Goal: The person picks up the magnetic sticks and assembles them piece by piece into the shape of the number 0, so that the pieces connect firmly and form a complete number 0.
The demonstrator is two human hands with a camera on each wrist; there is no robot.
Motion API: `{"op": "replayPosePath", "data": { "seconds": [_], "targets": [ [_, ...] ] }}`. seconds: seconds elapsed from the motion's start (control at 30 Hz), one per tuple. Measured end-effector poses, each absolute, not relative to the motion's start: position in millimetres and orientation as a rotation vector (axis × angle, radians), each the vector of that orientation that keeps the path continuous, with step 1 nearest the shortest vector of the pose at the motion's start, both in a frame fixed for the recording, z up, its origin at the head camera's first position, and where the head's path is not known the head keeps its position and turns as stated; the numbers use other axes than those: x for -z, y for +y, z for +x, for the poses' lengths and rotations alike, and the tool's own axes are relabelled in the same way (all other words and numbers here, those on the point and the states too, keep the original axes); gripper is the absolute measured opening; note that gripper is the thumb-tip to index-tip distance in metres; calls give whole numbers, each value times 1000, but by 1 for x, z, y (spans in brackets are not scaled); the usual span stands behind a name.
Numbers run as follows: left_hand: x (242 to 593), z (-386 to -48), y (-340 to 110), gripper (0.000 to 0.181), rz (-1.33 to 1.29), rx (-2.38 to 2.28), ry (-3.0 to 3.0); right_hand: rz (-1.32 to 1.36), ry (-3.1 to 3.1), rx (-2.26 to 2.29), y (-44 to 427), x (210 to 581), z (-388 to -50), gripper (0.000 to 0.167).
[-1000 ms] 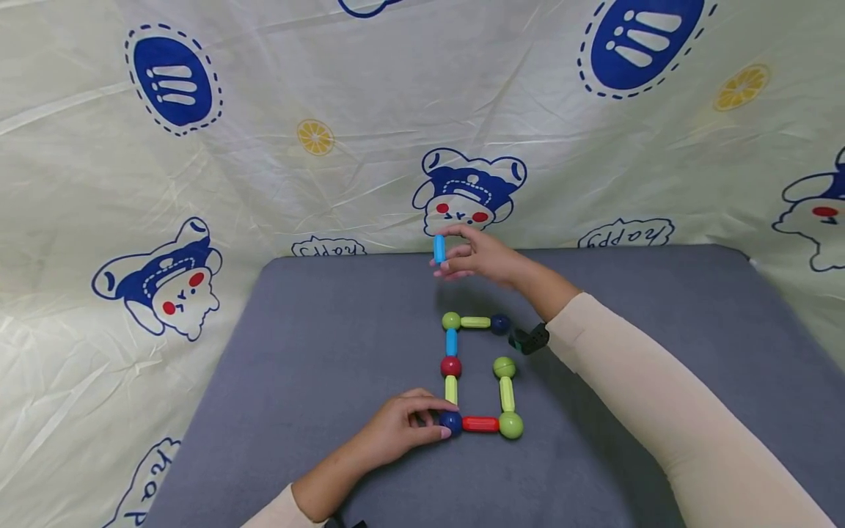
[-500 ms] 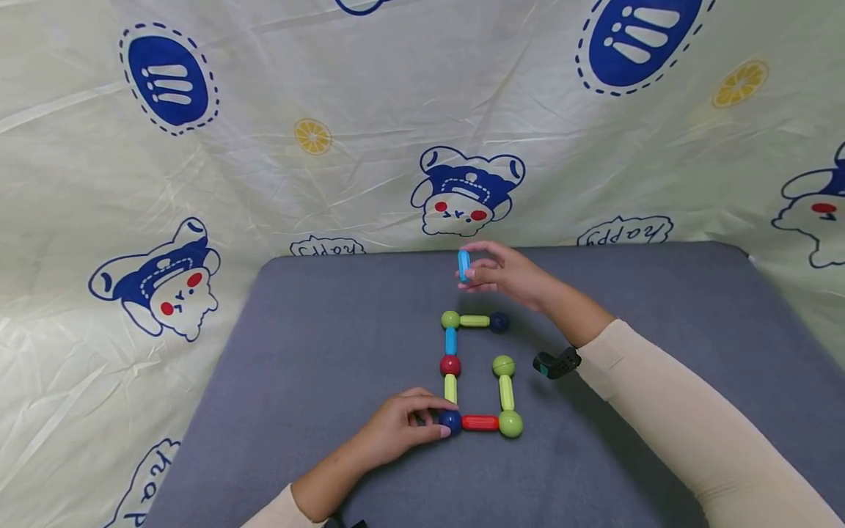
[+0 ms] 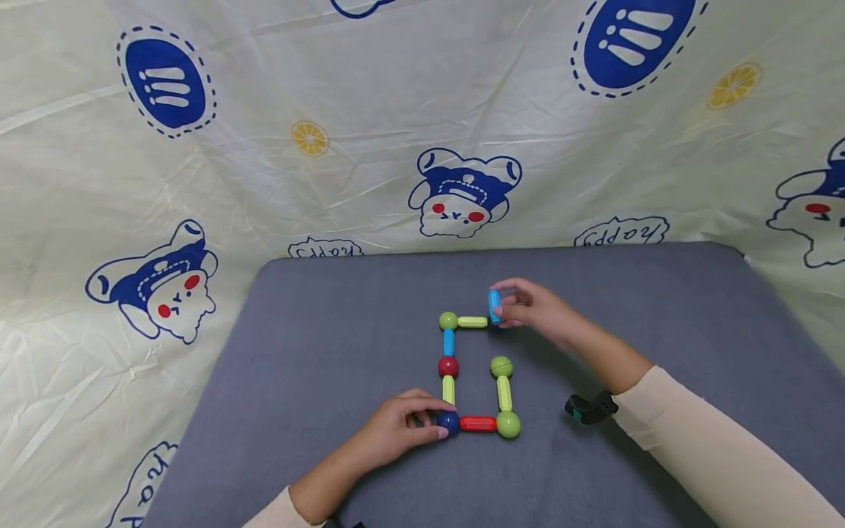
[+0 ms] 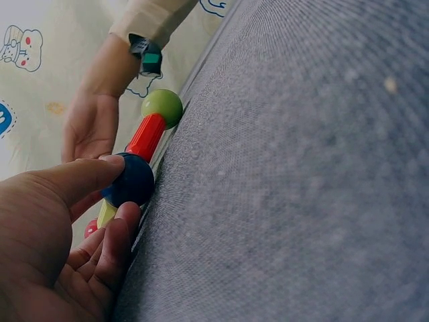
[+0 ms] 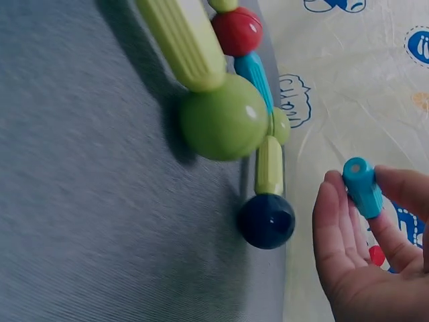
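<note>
Between thumb and fingers my right hand (image 3: 533, 308) pinches a short blue rod (image 3: 494, 306), raised above the far dark blue ball (image 5: 267, 221). In the right wrist view that rod (image 5: 362, 186) shows one end facing the camera, apart from the ball. My left hand (image 3: 408, 424) pinches the near-left dark blue ball (image 4: 131, 181) on the table. From this ball run a red rod (image 3: 478, 424) to a green ball (image 3: 508, 424), and a yellow-green rod (image 3: 449, 390) to a red ball (image 3: 448, 367). Another green ball (image 3: 502, 367) ends the right side.
A blue rod (image 3: 449, 342) links the red ball to a far green ball (image 3: 448, 320), and a yellow-green rod (image 3: 472, 322) leads on to the far dark blue ball. The grey table (image 3: 317, 352) meets a printed cloth backdrop (image 3: 370, 183) behind.
My right hand has moved right and nearer with the blue rod, from the table's far edge to above the far dark blue ball. The left hand stays put.
</note>
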State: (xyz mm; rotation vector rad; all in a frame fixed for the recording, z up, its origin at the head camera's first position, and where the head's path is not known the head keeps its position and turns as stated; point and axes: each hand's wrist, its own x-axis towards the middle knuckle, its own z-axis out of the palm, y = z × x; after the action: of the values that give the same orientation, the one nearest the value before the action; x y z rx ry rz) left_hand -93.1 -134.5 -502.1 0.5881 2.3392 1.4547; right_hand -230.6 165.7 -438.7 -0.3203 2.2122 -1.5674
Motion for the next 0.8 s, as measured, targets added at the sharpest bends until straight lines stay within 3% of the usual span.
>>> {"op": "replayPosePath", "data": {
  "seconds": [0.37, 0.8],
  "targets": [
    [502, -92, -135, 30, 604, -1449, 2362, -313, 2288, 1562, 168, 459, -202, 45],
    [503, -94, -135, 29, 595, -1437, 2352, -306, 2400, 1490, 164, 475, -192, 40]
  ]
}}
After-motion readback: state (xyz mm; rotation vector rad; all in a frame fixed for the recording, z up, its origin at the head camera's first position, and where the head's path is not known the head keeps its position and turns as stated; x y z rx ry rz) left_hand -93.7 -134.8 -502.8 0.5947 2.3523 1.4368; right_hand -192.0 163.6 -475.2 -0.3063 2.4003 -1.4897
